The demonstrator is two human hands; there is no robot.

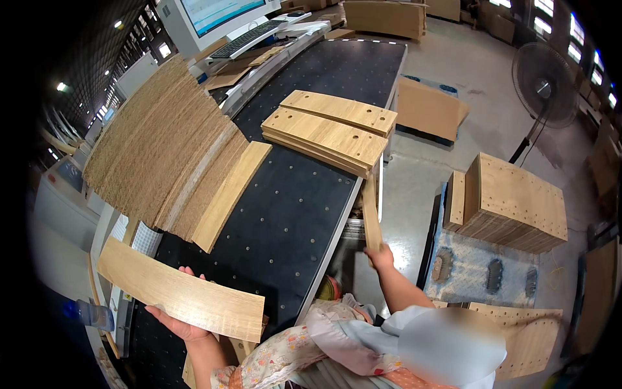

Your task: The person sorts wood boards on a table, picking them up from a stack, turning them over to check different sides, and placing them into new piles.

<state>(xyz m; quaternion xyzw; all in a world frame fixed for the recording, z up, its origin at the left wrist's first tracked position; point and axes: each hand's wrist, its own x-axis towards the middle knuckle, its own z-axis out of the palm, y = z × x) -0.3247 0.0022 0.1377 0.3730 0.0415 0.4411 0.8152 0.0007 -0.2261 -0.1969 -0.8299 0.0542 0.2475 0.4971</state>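
A long light wood-grain board point(188, 292) lies across my left hand point(184, 326), which grips it from beneath, fingertips showing past its far edge. My right hand point(381, 256) is closed round the near end of a narrow wooden board point(371, 214), seen nearly edge-on beside the table's right edge. The far end of that board reaches a stack of drilled wooden boards point(330, 134) on the black table point(291, 201). To the left stands a long row of boards on edge point(162, 149), with one wood-faced board point(232, 194) at its near end.
A monitor point(220, 16) and keyboard point(249, 37) stand at the back left. On the right, stacked drilled panels point(512, 201) rest on a worn blue pallet point(479, 272). Beyond them is a standing fan point(544, 84). A cardboard sheet point(427, 110) lies past the table's right edge.
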